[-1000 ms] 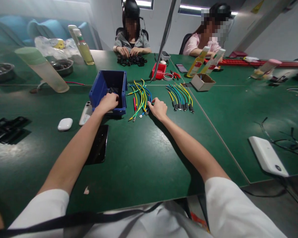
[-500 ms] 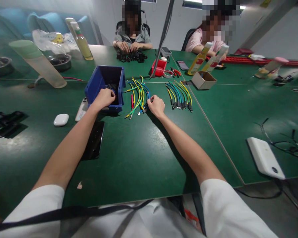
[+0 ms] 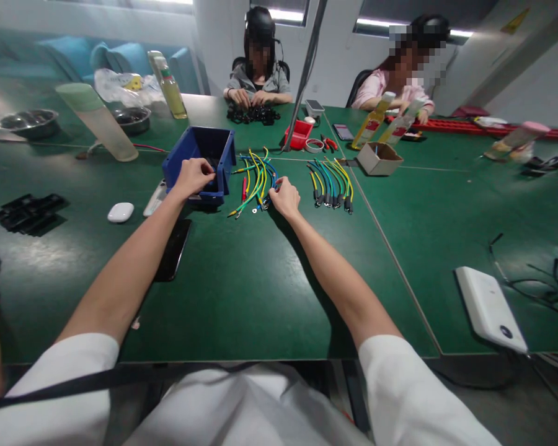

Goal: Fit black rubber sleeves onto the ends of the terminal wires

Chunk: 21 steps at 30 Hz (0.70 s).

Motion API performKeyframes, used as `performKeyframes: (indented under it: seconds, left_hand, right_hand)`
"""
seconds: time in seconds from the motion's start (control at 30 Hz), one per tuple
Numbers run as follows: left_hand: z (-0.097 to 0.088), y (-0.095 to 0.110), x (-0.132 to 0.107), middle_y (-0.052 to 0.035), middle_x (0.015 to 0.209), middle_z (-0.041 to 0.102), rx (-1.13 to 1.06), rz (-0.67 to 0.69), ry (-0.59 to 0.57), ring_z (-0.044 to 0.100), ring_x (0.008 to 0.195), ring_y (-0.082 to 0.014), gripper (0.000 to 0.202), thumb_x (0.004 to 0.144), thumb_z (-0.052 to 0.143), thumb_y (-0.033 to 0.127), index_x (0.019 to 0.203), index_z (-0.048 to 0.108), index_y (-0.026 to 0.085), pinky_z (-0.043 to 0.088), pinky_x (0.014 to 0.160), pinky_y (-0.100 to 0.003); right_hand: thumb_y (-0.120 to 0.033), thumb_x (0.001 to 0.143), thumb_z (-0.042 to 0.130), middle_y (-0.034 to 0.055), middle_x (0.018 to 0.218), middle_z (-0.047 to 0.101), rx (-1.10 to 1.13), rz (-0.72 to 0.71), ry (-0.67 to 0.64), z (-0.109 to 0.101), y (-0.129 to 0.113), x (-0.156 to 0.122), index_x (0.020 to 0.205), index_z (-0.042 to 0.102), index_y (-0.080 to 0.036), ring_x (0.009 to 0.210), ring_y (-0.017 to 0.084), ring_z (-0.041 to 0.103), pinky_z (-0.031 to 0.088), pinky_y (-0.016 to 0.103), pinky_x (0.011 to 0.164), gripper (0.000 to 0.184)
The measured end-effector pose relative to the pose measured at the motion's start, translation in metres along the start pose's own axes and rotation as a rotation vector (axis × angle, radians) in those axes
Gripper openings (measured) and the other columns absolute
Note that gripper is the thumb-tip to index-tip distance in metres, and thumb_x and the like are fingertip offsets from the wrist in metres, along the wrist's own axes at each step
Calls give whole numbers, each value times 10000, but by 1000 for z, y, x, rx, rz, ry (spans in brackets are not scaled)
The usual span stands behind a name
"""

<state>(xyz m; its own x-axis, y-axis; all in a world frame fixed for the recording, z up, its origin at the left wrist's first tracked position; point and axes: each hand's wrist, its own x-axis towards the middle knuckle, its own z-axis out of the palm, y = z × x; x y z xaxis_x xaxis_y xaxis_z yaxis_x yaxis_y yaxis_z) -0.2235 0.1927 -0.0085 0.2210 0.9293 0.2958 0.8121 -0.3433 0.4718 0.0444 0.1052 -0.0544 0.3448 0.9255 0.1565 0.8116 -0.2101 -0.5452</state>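
Observation:
My left hand (image 3: 193, 178) reaches over the front of the blue plastic bin (image 3: 170, 166), its fingers pinched together. What lies between those fingertips is too small to make out. At the right edge of a loose pile of yellow-green wires (image 3: 259, 176), my right hand (image 3: 285, 197) has closed fingers on a blue wire (image 3: 273, 176). Ring terminals show on the near ends of some wires. Beside the pile lies a red pen-like stick (image 3: 244, 188). Further right is a row of yellow-green wires (image 3: 332, 179) with dark sleeves and ring terminals at their near ends.
A black phone (image 3: 174, 251) lies under my left forearm, near a white earbud case (image 3: 121, 212). Behind the wires stand a red box (image 3: 299, 134), red pliers (image 3: 329, 143) and a small cardboard box (image 3: 380, 162). Two people sit across the table. A white power bank (image 3: 490, 306) lies right.
The camera view has tilted up slightly. My left hand has lifted a little toward the bin's front rim; my right hand stays at the wire pile.

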Motion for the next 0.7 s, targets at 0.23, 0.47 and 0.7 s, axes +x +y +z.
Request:
performKeyframes:
  seconds: [0.23,0.47,0.7]
  left_hand:
    - [-4,8,-9,-80,964,737,-83,16,68,654,854,-196,309,707,694,280,981,746,144,491,849,-285]
    - [-8,25,-20,-96,941,742,-115,-94,211,672,801,-200,294,734,679,228,994,763,119,520,820,-289]
    - [-9,35,-38,-68,1050,723,1,-68,342,637,1011,-217,242,825,562,211,979,744,169,450,971,-330]
  right_hand:
    - [-268,817,503,138,1019,705,99,60,46,-4,3,0,1229,512,-171,1010,288,656,483,408,872,424]
    - [-277,760,560,151,956,724,228,97,-2,-11,11,8,955,683,-137,958,257,671,492,311,832,269]
    - [-343,788,522,50,649,668,403,72,-84,-6,20,15,639,649,-178,677,178,637,486,266,712,256]
